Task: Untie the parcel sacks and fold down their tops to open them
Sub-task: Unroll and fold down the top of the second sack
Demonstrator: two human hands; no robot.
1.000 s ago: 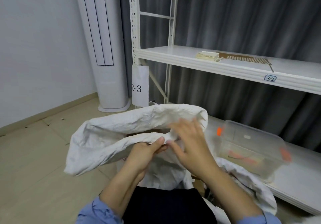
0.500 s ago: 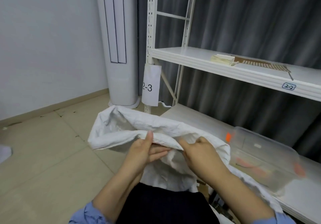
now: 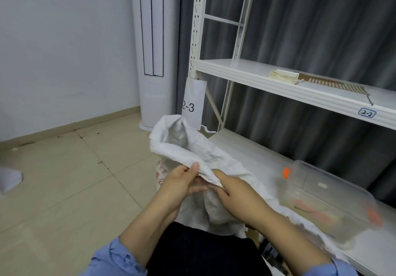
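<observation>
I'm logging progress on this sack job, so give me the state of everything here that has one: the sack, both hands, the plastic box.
Sack: mouth open, rim partly turned over, held up by both hands.
Left hand: pinches the rim, thumb on top.
Right hand: grips the rim beside it.
Plastic box: on the lower shelf, lid apparently on; blurred.

This looks like a storeroom, because a tall white metal rack [image 3: 196,29] has number tags "2-3" [image 3: 192,104] and "2-2" [image 3: 367,112] on it, and a clear plastic box [image 3: 325,198] sits on its low shelf [image 3: 246,147].
</observation>
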